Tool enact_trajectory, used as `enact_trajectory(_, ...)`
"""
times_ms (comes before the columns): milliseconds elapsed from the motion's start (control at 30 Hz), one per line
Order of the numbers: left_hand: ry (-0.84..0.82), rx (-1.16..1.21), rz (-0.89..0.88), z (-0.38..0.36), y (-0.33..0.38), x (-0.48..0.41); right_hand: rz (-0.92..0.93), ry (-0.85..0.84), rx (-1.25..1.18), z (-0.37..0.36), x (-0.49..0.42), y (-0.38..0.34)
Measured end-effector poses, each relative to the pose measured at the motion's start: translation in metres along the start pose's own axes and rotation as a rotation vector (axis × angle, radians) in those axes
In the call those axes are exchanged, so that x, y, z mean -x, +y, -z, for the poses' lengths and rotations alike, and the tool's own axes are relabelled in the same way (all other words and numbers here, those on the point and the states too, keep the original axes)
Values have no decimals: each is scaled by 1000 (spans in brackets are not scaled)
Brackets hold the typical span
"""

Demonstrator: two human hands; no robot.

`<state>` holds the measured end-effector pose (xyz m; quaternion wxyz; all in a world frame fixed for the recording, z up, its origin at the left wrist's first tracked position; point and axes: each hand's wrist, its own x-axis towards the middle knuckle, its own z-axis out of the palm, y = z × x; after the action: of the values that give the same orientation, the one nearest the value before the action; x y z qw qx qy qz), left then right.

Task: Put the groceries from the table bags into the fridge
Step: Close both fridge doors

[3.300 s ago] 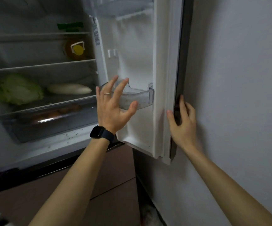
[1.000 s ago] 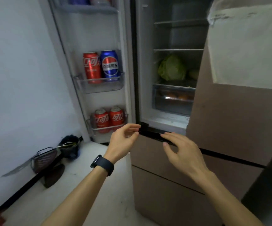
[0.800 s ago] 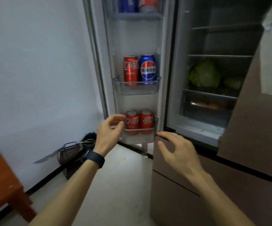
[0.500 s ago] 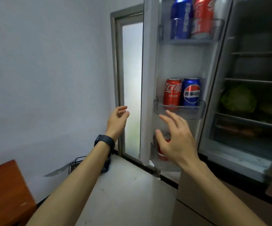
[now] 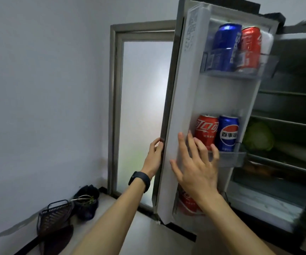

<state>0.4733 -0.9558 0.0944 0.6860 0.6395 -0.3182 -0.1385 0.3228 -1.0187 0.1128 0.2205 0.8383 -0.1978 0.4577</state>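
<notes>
The fridge's left door (image 5: pixel 180 107) stands open, with red and blue cans in its racks: a red can (image 5: pixel 206 130) and a blue can (image 5: pixel 228 133) in the middle rack, two more in the top rack (image 5: pixel 236 70). My left hand (image 5: pixel 154 157) holds the door's outer edge, fingers curled round it. With fingers spread, my right hand (image 5: pixel 194 168) lies against the inner face by the middle rack. A green cabbage (image 5: pixel 258 137) sits on a shelf inside the fridge.
A frosted glass door (image 5: pixel 143 116) stands behind the fridge door. On the floor by the white wall are a dark wire basket (image 5: pixel 54 216) and a dark pot (image 5: pixel 87 201). The fridge's crisper drawer (image 5: pixel 269 173) is low on the right.
I turned from the right fridge door to the left one. Both hands rose; my left hand took hold of the left door's edge and my right hand reached its inner face.
</notes>
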Motion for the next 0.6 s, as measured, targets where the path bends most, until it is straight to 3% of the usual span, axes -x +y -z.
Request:
enact_trajectory(200, 25, -8, -17, -5, -5, 18, -2, -2, -27, 14, 12, 11)
enact_trajectory(367, 74, -15, -123, -13, 7, 65, 11, 93, -111, 35, 41, 44)
enact_trajectory(600, 167, -239, -212, -53, 25, 125, -59, 144, -278, 57, 101, 100)
